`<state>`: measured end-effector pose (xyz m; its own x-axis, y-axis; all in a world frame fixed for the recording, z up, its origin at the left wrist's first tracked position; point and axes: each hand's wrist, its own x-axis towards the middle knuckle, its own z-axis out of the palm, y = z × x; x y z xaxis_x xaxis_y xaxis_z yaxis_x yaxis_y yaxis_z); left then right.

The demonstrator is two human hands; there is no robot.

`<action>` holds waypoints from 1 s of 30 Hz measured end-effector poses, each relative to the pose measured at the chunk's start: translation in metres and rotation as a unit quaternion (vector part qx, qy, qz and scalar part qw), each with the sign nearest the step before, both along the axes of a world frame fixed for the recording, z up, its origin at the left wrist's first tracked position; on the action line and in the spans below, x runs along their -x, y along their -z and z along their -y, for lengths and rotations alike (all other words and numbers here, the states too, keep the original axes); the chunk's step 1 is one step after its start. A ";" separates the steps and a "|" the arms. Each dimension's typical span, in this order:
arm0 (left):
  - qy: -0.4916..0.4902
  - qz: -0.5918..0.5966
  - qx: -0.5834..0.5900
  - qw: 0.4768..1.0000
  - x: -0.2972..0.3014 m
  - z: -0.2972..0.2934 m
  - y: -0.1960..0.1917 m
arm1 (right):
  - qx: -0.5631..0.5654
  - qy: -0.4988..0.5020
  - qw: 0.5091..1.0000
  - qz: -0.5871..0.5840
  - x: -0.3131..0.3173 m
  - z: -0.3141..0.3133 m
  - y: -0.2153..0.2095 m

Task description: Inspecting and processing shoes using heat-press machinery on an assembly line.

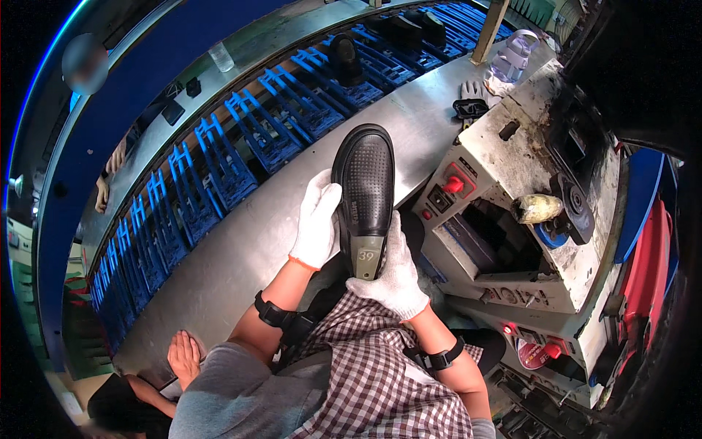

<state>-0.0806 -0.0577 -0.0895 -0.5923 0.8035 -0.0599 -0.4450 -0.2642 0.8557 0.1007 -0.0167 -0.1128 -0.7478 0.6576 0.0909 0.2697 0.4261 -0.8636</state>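
Observation:
I hold a black shoe (365, 183) sole-up over the steel workbench (241, 241); its dotted tread faces me and a grey heel patch sits at the near end. My left hand (316, 219), in a white knit glove, grips the shoe's left side near the middle. My right hand (395, 267), also gloved, cups the heel end from below. Both forearms wear black wrist straps.
A worn white machine (526, 212) with red buttons and a dark opening stands to the right. A conveyor of blue racks (241, 146) carrying other black shoes (345, 58) runs along the far side. Another person's hand (183, 357) rests at lower left. A plastic bottle (512, 55) and spare glove (474, 91) lie far right.

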 end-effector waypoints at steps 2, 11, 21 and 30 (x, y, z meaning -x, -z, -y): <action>-0.002 -0.008 0.002 1.000 0.000 0.000 -0.001 | 0.015 0.003 1.000 0.007 0.000 0.000 -0.001; -0.004 0.047 -0.011 0.999 -0.001 -0.001 0.000 | 0.031 0.007 0.999 0.024 0.001 0.000 -0.002; 0.000 0.045 -0.017 0.999 0.001 -0.002 0.005 | 0.047 0.002 0.999 0.006 0.001 -0.001 -0.002; 0.007 0.044 -0.007 0.999 0.003 0.000 0.004 | 0.015 0.009 0.999 -0.029 0.008 0.001 -0.011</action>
